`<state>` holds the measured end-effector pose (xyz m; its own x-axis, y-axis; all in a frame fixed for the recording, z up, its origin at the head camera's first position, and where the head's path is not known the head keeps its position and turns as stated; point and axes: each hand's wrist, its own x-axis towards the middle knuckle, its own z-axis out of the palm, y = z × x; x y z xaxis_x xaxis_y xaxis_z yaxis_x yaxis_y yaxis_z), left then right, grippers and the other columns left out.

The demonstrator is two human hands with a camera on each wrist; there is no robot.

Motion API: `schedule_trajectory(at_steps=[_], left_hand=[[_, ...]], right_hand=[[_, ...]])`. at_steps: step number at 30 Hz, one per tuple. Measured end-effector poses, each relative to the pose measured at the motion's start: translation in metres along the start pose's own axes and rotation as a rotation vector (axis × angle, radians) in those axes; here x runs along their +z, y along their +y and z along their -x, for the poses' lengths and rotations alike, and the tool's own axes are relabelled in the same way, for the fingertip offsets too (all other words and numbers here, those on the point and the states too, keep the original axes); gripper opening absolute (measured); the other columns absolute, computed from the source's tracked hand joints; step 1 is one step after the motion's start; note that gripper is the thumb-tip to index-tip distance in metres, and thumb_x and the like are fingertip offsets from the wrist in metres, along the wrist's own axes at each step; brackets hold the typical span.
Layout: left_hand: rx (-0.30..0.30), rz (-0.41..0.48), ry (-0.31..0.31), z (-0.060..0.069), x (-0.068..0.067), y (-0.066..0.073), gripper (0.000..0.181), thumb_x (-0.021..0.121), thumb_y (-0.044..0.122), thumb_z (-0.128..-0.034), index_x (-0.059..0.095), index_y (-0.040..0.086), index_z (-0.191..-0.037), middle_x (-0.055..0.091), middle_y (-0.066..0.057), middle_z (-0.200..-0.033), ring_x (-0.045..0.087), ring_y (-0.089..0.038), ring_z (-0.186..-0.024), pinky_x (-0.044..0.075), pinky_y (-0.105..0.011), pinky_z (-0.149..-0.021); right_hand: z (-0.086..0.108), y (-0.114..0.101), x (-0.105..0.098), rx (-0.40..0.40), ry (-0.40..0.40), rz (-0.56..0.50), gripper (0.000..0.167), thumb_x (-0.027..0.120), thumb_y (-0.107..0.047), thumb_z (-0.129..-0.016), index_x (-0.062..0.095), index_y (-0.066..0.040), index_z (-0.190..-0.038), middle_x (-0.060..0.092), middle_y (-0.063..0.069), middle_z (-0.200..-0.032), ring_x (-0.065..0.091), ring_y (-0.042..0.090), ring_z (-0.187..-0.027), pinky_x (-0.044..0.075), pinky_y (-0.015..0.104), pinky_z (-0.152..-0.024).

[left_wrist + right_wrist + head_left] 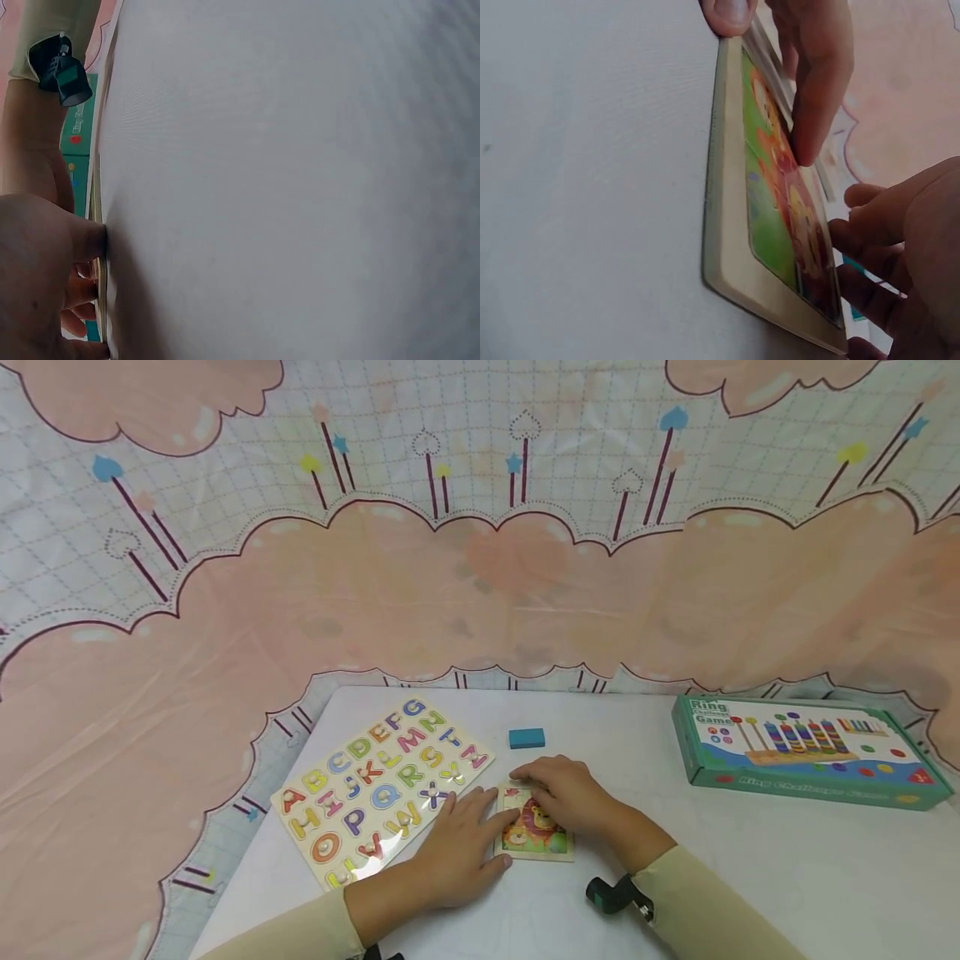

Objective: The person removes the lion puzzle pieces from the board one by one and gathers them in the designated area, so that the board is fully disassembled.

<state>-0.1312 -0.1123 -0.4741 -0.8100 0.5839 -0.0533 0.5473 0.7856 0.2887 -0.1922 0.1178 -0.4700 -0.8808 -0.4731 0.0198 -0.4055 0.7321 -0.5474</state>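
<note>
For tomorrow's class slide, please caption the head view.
Left hand and right hand at a lion puzzle, alphabet board alongside, blue block beyond.

Bright head view, letter board (366, 802) glare, shadow beside left fingers (85, 238)

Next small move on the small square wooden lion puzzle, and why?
Probably a light press on the small square wooden lion puzzle with the right hand, to check it sits flush: that hand's fingers are at its far edge, while the left hand, thumb at the near-left corner and a finger on top, could brace it.
</note>
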Motion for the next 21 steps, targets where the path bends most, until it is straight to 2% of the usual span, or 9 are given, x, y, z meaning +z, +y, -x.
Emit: schedule_trajectory(at_steps=[5,13,21], left_hand=[[-0.01,0.005,-0.007,-0.0012,0.0007,0.001,0.059,0.062,0.044,-0.1051,0.051,0.026,-0.16,0.036,-0.014,-0.17,0.028,-0.037,-0.159,0.02,-0.068,-0.125],[-0.027,0.056,-0.02,-0.001,-0.0037,0.0027,0.058,0.063,0.039,-0.1048,0.051,0.023,-0.16,0.032,-0.017,-0.171,0.023,-0.039,-0.161,0.014,-0.068,-0.126],[-0.045,0.079,-0.042,-0.0007,-0.0058,0.0041,0.059,0.063,0.039,-0.1049,0.049,0.025,-0.161,0.029,-0.015,-0.173,0.018,-0.038,-0.162,0.009,-0.069,-0.126]], right_hand=[[-0.0039,0.0025,0.005,-0.022,0.009,0.015,0.031,0.069,-0.01,-0.103,0.076,-0.022,-0.131,0.071,-0.003,-0.126,0.062,0.027,-0.128,0.041,0.06,-0.113],[-0.0076,0.0061,0.0074,-0.003,-0.025,-0.113,0.038,0.067,-0.003,-0.103,0.076,-0.028,-0.129,0.068,-0.007,-0.127,0.057,0.026,-0.133,0.032,0.063,-0.118],[-0.0107,0.0028,0.0067,0.015,-0.061,-0.045,0.039,0.064,-0.006,-0.104,0.075,-0.031,-0.132,0.067,-0.006,-0.13,0.056,0.025,-0.133,0.035,0.059,-0.113]])
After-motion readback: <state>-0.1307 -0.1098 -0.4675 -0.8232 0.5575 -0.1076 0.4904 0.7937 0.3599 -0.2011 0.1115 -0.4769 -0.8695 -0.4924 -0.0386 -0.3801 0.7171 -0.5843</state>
